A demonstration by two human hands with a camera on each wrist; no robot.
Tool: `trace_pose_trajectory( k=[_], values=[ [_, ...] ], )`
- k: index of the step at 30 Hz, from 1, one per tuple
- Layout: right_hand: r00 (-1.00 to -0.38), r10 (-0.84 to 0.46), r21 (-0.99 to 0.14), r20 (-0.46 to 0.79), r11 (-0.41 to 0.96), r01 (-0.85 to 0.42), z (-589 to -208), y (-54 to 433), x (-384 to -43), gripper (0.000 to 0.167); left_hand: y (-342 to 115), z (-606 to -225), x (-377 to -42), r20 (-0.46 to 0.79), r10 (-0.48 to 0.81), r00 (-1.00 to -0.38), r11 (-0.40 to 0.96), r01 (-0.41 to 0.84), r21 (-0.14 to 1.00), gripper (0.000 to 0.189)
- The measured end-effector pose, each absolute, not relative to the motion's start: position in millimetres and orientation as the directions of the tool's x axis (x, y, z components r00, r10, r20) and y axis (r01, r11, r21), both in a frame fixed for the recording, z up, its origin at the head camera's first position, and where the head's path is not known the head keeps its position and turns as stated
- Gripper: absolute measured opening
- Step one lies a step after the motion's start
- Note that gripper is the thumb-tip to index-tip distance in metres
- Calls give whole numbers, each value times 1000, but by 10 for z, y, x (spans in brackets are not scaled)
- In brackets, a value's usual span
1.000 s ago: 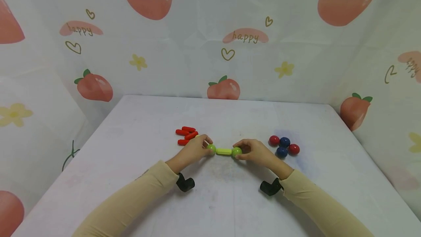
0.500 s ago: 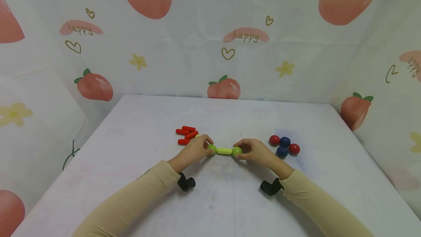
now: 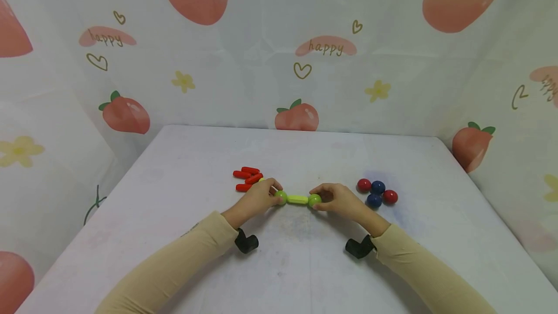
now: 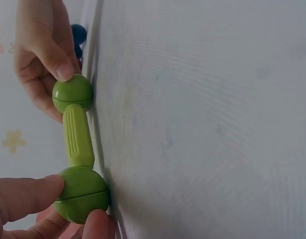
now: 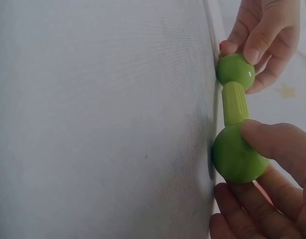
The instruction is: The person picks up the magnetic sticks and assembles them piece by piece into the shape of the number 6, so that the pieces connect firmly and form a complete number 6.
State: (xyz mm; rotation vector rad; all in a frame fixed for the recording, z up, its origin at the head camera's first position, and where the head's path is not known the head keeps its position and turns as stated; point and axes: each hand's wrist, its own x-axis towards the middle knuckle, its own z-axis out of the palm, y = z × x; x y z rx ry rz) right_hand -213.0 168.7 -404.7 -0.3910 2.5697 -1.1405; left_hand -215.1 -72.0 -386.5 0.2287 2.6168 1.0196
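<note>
Head: counter (image 3: 296, 270) extends well behind lime rod (image 3: 298, 199) to its far edge; red sticks (image 3: 250, 170) left, red balls (image 3: 364, 185) and blue balls (image 3: 378, 187) right. Rod touches left green ball (image 3: 282, 197), pinched by left grip (image 3: 258, 197), and right green ball (image 3: 314, 200), pinched by right grip (image 3: 342, 201). Left wrist: rod ribbed, green balls seamed. Right wrist: rod between both grips.

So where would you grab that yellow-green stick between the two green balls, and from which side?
Probably round the middle of the stick, coming down from above and pinching its two long sides. Its ends meet the left green ball and the right green ball, so its slim, ribbed length is the free part.
</note>
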Motion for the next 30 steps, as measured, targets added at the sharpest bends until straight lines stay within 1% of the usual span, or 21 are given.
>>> trace_pose_trajectory(
  k=[7, 30],
  values=[
    [-916, -370, -756, -156, 641, -130, -4040, 1693, -2130, 38, -721, -3878, -2162, -258, 266, -929, 724, 16, 690, 28],
    [-913, -378, -754, -152, 642, -140, -4070, 1708, -2144, 40, -714, -3868, -2151, -252, 262, -932, 736, 24, 676, 28]
  ],
)
